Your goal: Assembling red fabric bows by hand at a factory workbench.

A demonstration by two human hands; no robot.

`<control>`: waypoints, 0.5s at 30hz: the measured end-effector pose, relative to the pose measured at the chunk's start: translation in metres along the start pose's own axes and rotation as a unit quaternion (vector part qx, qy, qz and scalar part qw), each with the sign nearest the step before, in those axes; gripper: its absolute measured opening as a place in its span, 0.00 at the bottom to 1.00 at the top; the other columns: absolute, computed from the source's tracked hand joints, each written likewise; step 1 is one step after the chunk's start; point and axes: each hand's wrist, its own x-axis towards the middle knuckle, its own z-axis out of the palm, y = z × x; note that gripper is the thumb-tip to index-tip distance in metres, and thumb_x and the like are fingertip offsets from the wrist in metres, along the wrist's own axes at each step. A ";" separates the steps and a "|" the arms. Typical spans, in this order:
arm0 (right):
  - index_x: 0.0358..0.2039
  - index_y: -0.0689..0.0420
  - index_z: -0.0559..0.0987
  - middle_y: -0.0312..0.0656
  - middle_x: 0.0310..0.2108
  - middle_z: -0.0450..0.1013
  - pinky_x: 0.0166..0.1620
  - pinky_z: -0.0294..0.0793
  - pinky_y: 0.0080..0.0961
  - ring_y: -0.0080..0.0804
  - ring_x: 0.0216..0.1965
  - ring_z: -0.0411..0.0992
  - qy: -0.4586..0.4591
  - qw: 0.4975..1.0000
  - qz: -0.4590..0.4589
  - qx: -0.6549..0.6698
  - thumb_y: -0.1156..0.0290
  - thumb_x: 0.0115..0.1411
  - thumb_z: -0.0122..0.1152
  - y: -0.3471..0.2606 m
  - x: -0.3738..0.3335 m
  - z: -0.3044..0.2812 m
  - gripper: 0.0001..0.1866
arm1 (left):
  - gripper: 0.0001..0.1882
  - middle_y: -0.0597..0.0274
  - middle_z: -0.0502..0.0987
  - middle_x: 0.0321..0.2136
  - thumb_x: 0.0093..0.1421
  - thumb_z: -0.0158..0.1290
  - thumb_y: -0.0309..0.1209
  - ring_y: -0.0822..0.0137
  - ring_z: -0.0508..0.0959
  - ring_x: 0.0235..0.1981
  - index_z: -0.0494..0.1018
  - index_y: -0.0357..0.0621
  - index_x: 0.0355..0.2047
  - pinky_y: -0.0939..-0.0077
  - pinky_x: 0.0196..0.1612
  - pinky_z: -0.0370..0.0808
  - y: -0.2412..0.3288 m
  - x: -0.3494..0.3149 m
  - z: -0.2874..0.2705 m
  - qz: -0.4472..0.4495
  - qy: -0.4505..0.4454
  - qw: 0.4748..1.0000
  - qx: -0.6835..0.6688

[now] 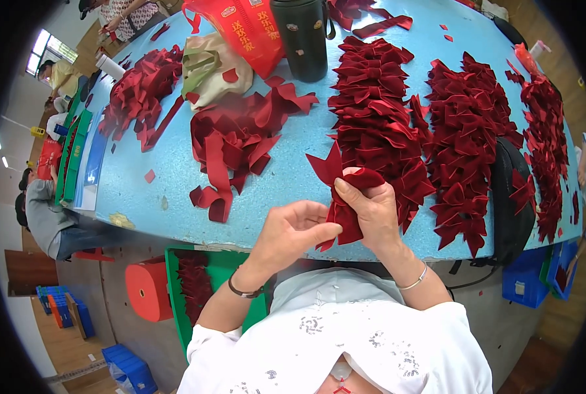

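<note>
Over my white blouse (345,335), my left hand (292,231) and right hand (372,210) pinch together on the dark red velvet bow (345,190) above the blue table's (175,190) near edge, where I judge a tight centre pinch keeps its folds even.

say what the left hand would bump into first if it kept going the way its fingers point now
The left hand points right, its fingertips already on the dark red velvet ribbon piece held in the right hand. That piece comes first, then probably the right palm behind; depth is unclear.

Red ribbon piece (345,197) partly hidden inside right hand (372,210).
</note>
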 end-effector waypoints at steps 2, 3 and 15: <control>0.38 0.59 0.79 0.35 0.30 0.76 0.33 0.73 0.16 0.18 0.29 0.72 -0.007 1.000 0.005 -0.013 0.77 0.60 0.62 -0.001 -0.001 -0.002 0.05 | 0.11 0.60 0.80 0.31 0.59 0.58 0.25 0.73 0.78 0.30 0.76 0.31 0.41 0.79 0.35 0.75 -0.007 0.001 -0.004 0.020 -0.006 1.000 0.017; 0.38 0.59 0.79 0.35 0.30 0.76 0.33 0.73 0.16 0.18 0.29 0.72 -0.005 1.000 0.005 -0.012 0.77 0.60 0.62 -0.001 -0.002 -0.003 0.05 | 0.12 0.60 0.80 0.31 0.58 0.59 0.24 0.74 0.78 0.30 0.75 0.31 0.41 0.81 0.35 0.75 -0.012 0.001 -0.007 0.040 -0.010 0.999 0.033; 0.40 0.60 0.79 0.35 0.32 0.77 0.36 0.73 0.16 0.18 0.31 0.72 0.000 1.000 0.017 -0.004 0.79 0.59 0.63 0.006 -0.001 -0.005 0.08 | 0.10 0.59 0.80 0.26 0.64 0.53 0.28 0.74 0.77 0.26 0.74 0.31 0.38 0.83 0.30 0.73 -0.021 0.000 0.005 0.058 0.087 0.991 -0.084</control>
